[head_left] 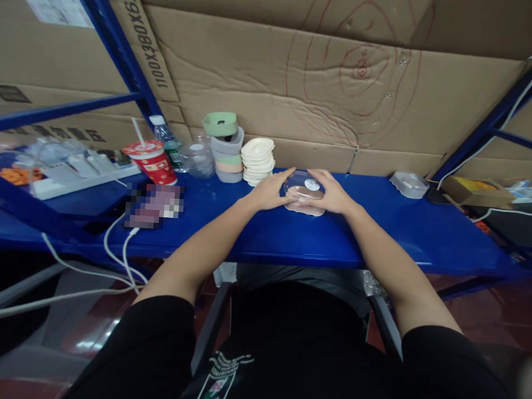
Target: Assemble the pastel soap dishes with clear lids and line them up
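A clear plastic container (300, 180) with a round white label on top and a pinkish base stands on the blue table (290, 244). My left hand (270, 191) grips its left side, thumb toward the front and fingers toward the back. On its right side my right hand (332, 193) grips it the same way. Just left of my left hand rises a stack of cream trays (258, 157), and beside that a stack of green, grey and peach containers (229, 154).
Farther left are clear plastic containers (198, 157), a bottle (166, 138), a red cup with a straw (152, 161) and a power strip (85, 175). Another clear container (409, 184) and a cardboard box (476, 191) stand at the right. Cardboard backs the table.
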Demonstrator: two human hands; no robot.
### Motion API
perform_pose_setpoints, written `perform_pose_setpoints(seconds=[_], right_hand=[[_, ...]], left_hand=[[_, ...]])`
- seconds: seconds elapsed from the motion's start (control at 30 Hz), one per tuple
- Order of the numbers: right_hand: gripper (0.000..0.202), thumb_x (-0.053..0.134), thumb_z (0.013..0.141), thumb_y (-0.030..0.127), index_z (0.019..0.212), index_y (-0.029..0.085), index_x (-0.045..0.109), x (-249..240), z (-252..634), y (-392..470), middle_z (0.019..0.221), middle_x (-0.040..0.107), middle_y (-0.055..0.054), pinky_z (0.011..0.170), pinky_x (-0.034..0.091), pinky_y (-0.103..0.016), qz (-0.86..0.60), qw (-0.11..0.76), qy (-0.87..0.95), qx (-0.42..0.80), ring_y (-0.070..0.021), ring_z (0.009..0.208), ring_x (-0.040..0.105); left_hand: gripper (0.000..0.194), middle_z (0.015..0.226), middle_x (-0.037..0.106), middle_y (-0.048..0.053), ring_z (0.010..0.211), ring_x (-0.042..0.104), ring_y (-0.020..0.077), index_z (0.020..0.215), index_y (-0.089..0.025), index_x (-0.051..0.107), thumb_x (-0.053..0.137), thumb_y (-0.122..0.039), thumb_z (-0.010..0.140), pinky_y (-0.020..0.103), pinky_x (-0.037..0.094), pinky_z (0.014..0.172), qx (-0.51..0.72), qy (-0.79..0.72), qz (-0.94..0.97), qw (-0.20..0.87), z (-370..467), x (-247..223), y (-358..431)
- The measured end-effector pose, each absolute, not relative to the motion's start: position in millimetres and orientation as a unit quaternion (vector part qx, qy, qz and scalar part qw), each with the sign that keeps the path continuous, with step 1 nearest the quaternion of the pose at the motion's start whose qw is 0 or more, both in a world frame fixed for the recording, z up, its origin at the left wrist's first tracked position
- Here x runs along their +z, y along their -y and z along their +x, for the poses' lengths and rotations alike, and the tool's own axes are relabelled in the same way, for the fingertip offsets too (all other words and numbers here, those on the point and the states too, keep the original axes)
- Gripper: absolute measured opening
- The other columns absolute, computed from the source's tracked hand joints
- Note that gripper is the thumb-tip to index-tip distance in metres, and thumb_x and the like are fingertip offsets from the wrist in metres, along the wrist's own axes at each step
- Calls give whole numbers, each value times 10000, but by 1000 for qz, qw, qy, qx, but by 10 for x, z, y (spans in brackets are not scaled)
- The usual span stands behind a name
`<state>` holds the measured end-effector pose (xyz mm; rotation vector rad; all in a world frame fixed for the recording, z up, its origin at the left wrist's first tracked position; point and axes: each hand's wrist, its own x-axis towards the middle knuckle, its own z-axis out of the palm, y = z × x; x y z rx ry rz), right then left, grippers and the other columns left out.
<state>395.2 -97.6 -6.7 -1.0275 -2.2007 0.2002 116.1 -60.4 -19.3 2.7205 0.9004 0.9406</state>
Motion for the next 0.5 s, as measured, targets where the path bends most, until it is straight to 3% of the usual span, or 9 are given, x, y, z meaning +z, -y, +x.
perform_pose_setpoints(seconds=[0.27,0.5], right_hand=[[1043,786,735,902,1556,284,612,2,3908,1064,1518,629,-172,1188,519,-645,-356,387,849,52,-409,1413,613],[975,829,727,854,1524,325,641,6,3854,1117,1549,612,-157,1217,485,-682,-358,374,854,41,-415,1441,600]], left_hand=[[557,1373,779,160,1279,747,327,1562,-175,609,428,-494,1142,518,562,1126,387,-342,856,23,1194,-107,648],[512,1392,773,144,1335,720,294,1468,-187,687,381,-460,1162,483,548,1166,441,-356,823,32,1192,-90,669]])
